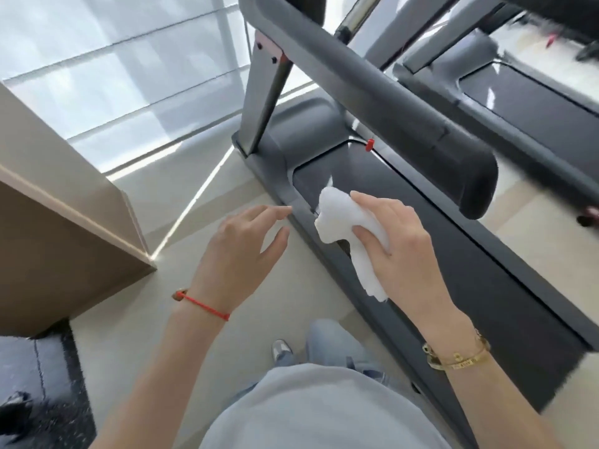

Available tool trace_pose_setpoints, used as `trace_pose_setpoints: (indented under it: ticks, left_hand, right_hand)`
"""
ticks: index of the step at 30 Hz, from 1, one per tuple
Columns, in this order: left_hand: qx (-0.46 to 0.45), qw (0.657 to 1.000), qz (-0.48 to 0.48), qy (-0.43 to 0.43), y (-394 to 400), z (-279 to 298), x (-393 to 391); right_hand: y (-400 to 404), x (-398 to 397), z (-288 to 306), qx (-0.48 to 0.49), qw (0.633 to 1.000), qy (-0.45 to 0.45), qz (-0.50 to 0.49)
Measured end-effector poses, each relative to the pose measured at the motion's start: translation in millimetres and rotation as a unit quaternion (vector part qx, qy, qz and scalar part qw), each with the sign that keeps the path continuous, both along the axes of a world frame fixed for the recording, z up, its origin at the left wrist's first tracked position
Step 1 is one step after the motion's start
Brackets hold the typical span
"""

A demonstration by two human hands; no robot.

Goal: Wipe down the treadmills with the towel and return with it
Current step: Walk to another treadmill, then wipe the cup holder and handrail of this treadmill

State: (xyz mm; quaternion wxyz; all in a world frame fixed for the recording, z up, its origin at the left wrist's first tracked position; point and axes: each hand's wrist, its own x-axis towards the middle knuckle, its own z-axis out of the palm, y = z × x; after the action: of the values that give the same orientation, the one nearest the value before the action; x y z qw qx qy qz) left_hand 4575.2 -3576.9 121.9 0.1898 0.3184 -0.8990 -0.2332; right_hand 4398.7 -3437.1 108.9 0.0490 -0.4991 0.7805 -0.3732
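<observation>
A grey treadmill [505, 264] runs from the centre toward the lower right, with a dark belt and a thick padded handrail [382, 89] above it. My right hand [398, 244] grips a crumpled white towel [340, 218] over the treadmill's left side rail. One end of the towel hangs down below my palm. My left hand [243, 241] hovers over the floor just left of that rail, fingers spread and relaxed, holding nothing. A second treadmill [531, 98] stands farther right.
A tan cabinet or counter [58, 247] stands at the left on the pale floor [136, 335]. Large windows [113, 69] fill the back. A dark mat [42, 384] lies at the lower left. My legs and a shoe [282, 350] show beside the treadmill's near end.
</observation>
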Motion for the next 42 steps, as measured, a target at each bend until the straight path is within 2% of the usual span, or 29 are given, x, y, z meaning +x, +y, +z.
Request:
trace_pose_setpoints:
  ticks: [13, 23, 29, 35, 38, 42]
  left_hand:
    - [-0.045, 0.971, -0.233, 0.04, -87, 7, -120]
    - [-0.079, 0.953, -0.287, 0.062, -117, 33, -236]
    - [-0.082, 0.949, -0.302, 0.042, -132, 30, -278]
    - [-0.09, 0.939, -0.332, 0.01, -151, 24, -299]
    - [-0.087, 0.933, -0.35, 0.006, -158, 24, -309]
    - [-0.083, 0.922, -0.379, -0.004, -167, 20, -317]
  right_hand:
    - [-30, -50, 16, -0.016, 0.978, 0.046, -0.203]
    - [-40, -128, 36, -0.055, 0.943, 0.13, -0.301]
    - [-46, -156, 35, 0.065, 0.943, 0.121, -0.302]
    - [-41, -162, 39, 0.007, 0.927, 0.11, -0.359]
    - [-55, -171, 43, 0.023, 0.923, 0.125, -0.364]
    - [-69, -167, 33, 0.063, 0.949, -0.012, -0.308]
